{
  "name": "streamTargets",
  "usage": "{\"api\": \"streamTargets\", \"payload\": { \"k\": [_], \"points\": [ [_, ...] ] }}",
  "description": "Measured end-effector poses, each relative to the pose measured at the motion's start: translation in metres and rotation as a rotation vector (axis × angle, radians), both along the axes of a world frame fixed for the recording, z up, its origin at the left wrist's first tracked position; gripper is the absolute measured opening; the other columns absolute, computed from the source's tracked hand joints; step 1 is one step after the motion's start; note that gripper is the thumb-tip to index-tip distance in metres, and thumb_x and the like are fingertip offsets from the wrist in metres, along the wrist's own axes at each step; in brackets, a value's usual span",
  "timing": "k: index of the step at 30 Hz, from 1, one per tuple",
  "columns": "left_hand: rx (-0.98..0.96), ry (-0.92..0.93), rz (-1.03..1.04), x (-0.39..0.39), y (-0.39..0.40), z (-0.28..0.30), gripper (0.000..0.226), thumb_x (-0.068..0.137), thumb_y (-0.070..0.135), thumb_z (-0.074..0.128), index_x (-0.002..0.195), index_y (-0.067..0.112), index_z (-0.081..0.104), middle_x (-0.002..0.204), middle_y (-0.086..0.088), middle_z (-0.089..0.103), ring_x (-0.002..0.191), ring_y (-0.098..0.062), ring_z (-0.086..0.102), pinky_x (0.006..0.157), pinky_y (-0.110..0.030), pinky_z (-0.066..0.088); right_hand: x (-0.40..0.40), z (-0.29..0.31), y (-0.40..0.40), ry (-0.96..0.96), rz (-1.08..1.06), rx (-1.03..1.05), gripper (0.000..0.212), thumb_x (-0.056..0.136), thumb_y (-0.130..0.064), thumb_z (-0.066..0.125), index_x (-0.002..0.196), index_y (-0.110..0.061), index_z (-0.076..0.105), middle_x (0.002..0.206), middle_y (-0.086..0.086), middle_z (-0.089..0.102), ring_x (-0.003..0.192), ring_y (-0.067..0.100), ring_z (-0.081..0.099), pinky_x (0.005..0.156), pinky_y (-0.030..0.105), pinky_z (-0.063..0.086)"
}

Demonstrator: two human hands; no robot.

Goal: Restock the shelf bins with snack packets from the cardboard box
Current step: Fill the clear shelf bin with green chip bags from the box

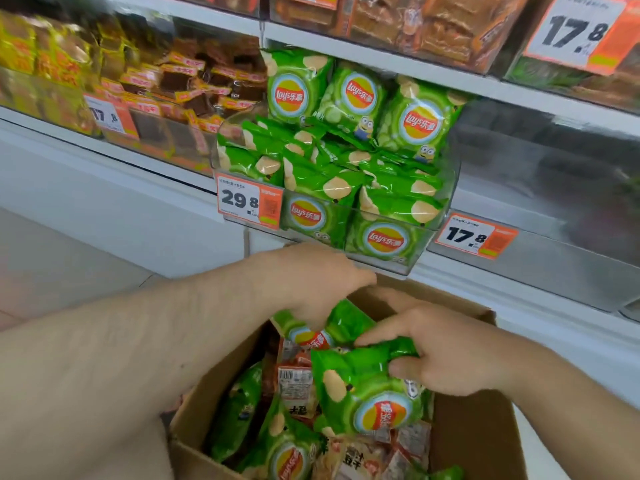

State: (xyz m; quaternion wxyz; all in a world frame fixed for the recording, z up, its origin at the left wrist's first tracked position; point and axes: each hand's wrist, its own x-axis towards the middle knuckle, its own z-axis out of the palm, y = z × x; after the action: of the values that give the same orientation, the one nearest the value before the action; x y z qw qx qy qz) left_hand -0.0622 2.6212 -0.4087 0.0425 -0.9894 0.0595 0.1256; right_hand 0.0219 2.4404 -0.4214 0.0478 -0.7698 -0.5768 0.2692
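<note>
An open cardboard box [474, 441] sits below the shelf, holding several green chip packets and small brown snack packets. My left hand [311, 282] grips a green chip packet [346, 323] over the box's far side. My right hand [446, 351] pinches the top of another green chip packet [363, 389], which hangs over the box. Above them, a clear shelf bin [398, 265] is piled with the same green packets [346, 161].
A 29.8 price tag [249, 202] hangs on the bin's front left. A bin of brown and orange snacks [166, 98] stands to the left, a 17.8 tag [476, 236] and grey bins to the right. Higher shelves hold orange packets [415, 22].
</note>
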Motion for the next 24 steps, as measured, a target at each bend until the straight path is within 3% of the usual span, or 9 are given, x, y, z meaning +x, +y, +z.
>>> {"api": "streamTargets", "payload": {
  "k": [3, 6, 9, 11, 15, 17, 19, 21, 24],
  "points": [
    [-0.094, 0.018, -0.038, 0.005, 0.001, -0.005, 0.091, 0.075, 0.024, 0.079, 0.147, 0.032, 0.024, 0.119, 0.0, 0.062, 0.097, -0.022, 0.058, 0.072, -0.035, 0.05, -0.003, -0.007, 0.001, -0.02, -0.043, -0.062, 0.047, 0.094, -0.024, 0.062, 0.135, -0.046, 0.055, 0.164, -0.009, -0.001, 0.151, 0.013, 0.01, 0.119, 0.022, 0.013],
    [-0.249, 0.03, -0.021, 0.004, 0.008, -0.004, 0.099, 0.075, 0.024, 0.08, 0.151, 0.037, 0.018, 0.129, 0.007, 0.061, 0.103, -0.016, 0.059, 0.083, -0.037, 0.053, -0.001, -0.012, -0.004, 0.058, -0.069, 0.001, 0.045, 0.092, -0.019, 0.066, 0.13, -0.042, 0.061, 0.147, -0.017, 0.04, 0.131, 0.004, 0.041, 0.11, 0.02, 0.032],
    [-0.487, -0.037, 0.055, 0.0, 0.017, -0.003, 0.1, 0.073, 0.025, 0.084, 0.149, 0.041, 0.022, 0.125, 0.016, 0.06, 0.086, -0.008, 0.06, 0.08, -0.03, 0.052, 0.006, -0.014, -0.011, 0.168, -0.144, 0.091, 0.042, 0.088, -0.013, 0.071, 0.121, -0.039, 0.069, 0.126, -0.028, 0.056, 0.112, -0.005, 0.055, 0.098, 0.023, 0.047],
    [-0.702, -0.127, 0.145, -0.003, 0.024, -0.002, 0.1, 0.07, 0.026, 0.088, 0.145, 0.047, 0.027, 0.119, 0.021, 0.061, 0.086, -0.009, 0.067, 0.081, -0.031, 0.053, 0.01, -0.013, -0.013, 0.318, -0.208, 0.161, 0.042, 0.088, -0.004, 0.07, 0.115, -0.036, 0.073, 0.121, -0.026, 0.063, 0.11, -0.002, 0.061, 0.094, 0.024, 0.051],
    [-1.101, -0.305, 0.277, -0.009, 0.039, -0.001, 0.09, 0.057, 0.042, 0.094, 0.126, 0.062, 0.04, 0.123, 0.007, 0.063, 0.118, -0.007, 0.059, 0.102, -0.034, 0.048, 0.019, -0.008, -0.02, 0.715, -0.293, 0.288, 0.042, 0.084, 0.0, 0.072, 0.103, -0.037, 0.077, 0.124, -0.013, 0.067, 0.115, 0.014, 0.064, 0.092, 0.027, 0.053],
    [-1.212, -0.337, 0.349, -0.015, 0.043, 0.001, 0.088, 0.055, 0.043, 0.089, 0.132, 0.048, 0.046, 0.118, 0.008, 0.066, 0.114, -0.005, 0.06, 0.096, -0.024, 0.049, 0.026, -0.006, -0.024, 0.842, -0.331, 0.335, 0.035, 0.069, -0.026, 0.089, 0.102, -0.028, 0.079, 0.122, 0.0, 0.07, 0.113, 0.022, 0.066, 0.09, 0.031, 0.054],
    [-1.343, -0.389, 0.428, -0.02, 0.045, 0.005, 0.081, 0.056, 0.039, 0.081, 0.131, 0.033, 0.051, 0.101, 0.011, 0.072, 0.096, -0.003, 0.067, 0.085, -0.023, 0.051, 0.035, -0.01, -0.03, 0.94, -0.401, 0.365, 0.058, 0.049, -0.039, 0.097, 0.1, -0.016, 0.08, 0.113, 0.014, 0.071, 0.104, 0.028, 0.069, 0.084, 0.033, 0.056],
    [-1.488, -0.458, 0.543, -0.023, 0.047, 0.007, 0.075, 0.058, 0.042, 0.075, 0.126, 0.025, 0.051, 0.092, 0.012, 0.075, 0.086, -0.005, 0.071, 0.081, -0.031, 0.055, 0.04, -0.014, -0.034, 1.036, -0.451, 0.422, 0.069, 0.045, -0.033, 0.099, 0.102, -0.003, 0.077, 0.111, 0.027, 0.068, 0.102, 0.038, 0.069, 0.084, 0.04, 0.057],
    [-1.616, -0.427, 0.72, -0.025, 0.048, 0.002, 0.069, 0.063, 0.054, 0.075, 0.121, 0.024, 0.055, 0.092, 0.01, 0.074, 0.091, -0.016, 0.071, 0.09, -0.05, 0.056, 0.043, -0.014, -0.035, 1.183, -0.527, 0.496, 0.082, 0.043, -0.021, 0.1, 0.11, 0.012, 0.067, 0.114, 0.036, 0.063, 0.101, 0.045, 0.067, 0.083, 0.044, 0.057]
  ]
}}
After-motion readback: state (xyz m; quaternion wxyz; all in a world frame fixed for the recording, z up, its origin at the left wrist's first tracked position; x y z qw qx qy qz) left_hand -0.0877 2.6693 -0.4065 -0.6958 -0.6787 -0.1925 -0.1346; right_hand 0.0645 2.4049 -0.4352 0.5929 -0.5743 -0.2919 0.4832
